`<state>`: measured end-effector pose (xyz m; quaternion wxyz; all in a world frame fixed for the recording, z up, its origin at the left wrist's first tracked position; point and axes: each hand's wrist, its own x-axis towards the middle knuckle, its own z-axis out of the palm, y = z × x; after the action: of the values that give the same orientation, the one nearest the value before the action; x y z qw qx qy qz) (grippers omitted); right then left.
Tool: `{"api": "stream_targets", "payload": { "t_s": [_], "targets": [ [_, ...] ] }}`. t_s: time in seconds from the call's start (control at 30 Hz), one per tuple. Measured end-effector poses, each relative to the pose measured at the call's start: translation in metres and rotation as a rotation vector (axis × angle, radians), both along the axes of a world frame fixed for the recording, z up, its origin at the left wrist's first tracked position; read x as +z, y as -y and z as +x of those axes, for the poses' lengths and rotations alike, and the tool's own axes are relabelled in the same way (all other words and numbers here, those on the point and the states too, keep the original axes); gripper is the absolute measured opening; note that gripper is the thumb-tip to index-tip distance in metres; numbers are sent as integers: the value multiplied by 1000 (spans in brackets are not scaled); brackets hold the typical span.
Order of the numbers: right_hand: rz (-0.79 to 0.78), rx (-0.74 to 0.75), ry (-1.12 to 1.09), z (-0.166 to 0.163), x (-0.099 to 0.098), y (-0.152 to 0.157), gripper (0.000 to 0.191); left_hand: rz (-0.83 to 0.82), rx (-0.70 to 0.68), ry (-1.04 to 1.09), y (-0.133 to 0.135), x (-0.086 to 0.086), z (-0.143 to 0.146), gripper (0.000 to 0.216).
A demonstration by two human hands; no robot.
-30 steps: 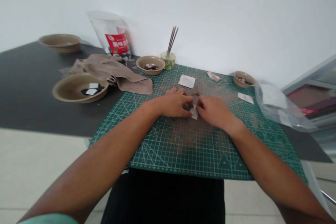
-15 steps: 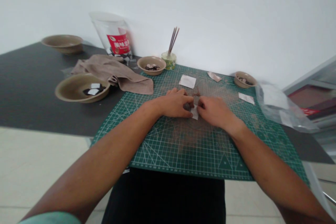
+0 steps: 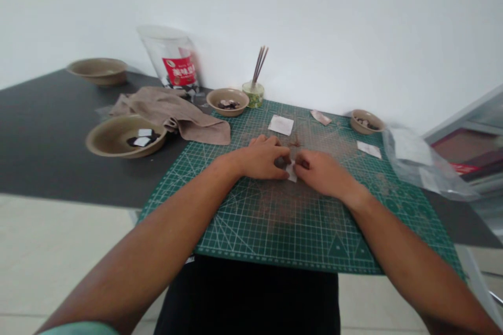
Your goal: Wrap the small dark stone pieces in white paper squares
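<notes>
Over the middle of the cutting mat (image 3: 243, 220), my left hand (image 3: 264, 158) is closed, thumb and fingertips at the left edge of a small white paper piece (image 3: 292, 171). A dark patch lies inside its curled fingers, too shaded to make out. My right hand (image 3: 323, 171) pinches the right edge of the same piece, its fingertips almost touching the left ones. Brown dust covers the mat around both hands. Just beyond the fingers sits a small brown scrap (image 3: 294, 141). Farther back lies a flat white paper square (image 3: 281, 125).
Left: a bowl (image 3: 100, 149) with black-and-white pieces, a brown cloth (image 3: 196, 124), another bowl (image 3: 100, 74) and a clear tub (image 3: 168, 47). Behind: a bowl of dark pieces (image 3: 214, 98) and sticks in a green holder (image 3: 254, 95). Right: a small bowl (image 3: 357, 124), paper piece (image 3: 369, 149) and plastic bag (image 3: 424, 167).
The whole view has shifted slightly, so things sit a little lower. Both hands stay together at the small white piece; the dark round shape in my left fingers shows less now.
</notes>
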<state>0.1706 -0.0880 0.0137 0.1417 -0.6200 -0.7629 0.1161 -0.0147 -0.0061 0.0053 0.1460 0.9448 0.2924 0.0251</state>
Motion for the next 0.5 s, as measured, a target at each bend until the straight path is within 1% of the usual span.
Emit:
{"api": "stream_targets", "payload": {
  "t_s": [0.1, 0.2, 0.27, 0.37, 0.5],
  "targets": [
    [61, -127, -413, 8, -2, -2, 16, -14, -6, 26, 0, -1, 0, 43],
    [84, -147, -837, 12, -5, -6, 17, -36, 9, 50, -1, -1, 1, 36],
    [49, -148, -1059, 13, -7, -8, 16, -39, 17, 69, -1, -2, 4, 33],
    [-29, -153, -1289, 13, -9, -11, 18, -24, 35, 94, -1, -5, 8, 35],
    [-113, -163, -1438, 13, -7, -12, 25, 21, 52, 128, 1, -9, 12, 39]
  ]
}}
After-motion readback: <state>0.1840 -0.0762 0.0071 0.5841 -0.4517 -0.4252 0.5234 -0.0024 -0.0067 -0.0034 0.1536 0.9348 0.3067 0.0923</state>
